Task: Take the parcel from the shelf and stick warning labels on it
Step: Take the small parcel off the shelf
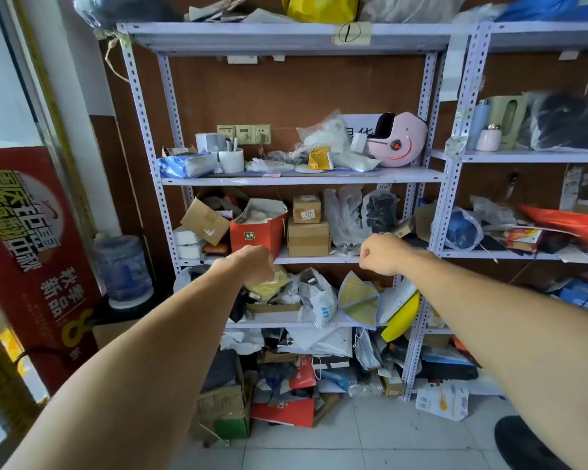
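Reaching forward with both bare arms, the person faces a cluttered grey metal shelf [299,175] set against a brown wall. The left hand [252,264] is curled into a loose fist with nothing clearly in it; it hangs just in front of the lower edge of the red paper bag [257,232], over a yellowish packet [269,286] on the level below, and contact with that packet cannot be told. The right hand [382,254] is also closed into a fist, empty, level with the same shelf board and to the right of the stacked cardboard boxes [308,228].

Those boxes stand just right of the red paper bag: a small one bearing a white label sits on top of a wider one, both untouched and between the two hands. Which parcel is the task's own cannot be told; these boxes are the nearest candidates. Left of the red paper bag an open cardboard carton [206,220] leans tilted. One level above the bag, a pink helmet [399,140] rests at the right end and a white cup [231,160] near the left. Well left of the shelf, a water jug [123,268] stands beside a red printed sign [31,245].
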The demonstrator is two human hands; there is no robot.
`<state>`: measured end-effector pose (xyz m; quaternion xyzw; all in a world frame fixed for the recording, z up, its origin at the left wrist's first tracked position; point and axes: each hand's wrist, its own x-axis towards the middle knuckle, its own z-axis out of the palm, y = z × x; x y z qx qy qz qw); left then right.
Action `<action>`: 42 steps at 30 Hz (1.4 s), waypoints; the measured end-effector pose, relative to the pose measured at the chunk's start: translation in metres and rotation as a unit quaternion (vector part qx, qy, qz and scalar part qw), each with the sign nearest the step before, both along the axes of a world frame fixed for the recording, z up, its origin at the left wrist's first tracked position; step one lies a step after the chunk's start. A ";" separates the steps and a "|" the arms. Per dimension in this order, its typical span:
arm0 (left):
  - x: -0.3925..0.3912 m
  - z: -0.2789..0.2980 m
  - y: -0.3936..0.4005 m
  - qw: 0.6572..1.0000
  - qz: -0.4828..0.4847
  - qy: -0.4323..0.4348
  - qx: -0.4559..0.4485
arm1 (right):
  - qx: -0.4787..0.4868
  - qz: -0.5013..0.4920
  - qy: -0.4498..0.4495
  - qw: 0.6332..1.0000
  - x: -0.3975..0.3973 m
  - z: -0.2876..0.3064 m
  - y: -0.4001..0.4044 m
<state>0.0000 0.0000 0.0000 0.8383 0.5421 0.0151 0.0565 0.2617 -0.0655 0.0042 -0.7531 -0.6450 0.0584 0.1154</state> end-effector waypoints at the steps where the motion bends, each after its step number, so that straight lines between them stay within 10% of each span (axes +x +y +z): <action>1: 0.000 0.000 0.004 1.000 0.001 0.008 -0.008 | -0.004 0.001 0.001 1.000 0.002 -0.001 0.004; 42: 0.171 -0.054 0.466 0.992 0.009 -0.121 0.030 | 0.002 -0.037 0.107 0.994 0.131 -0.063 0.457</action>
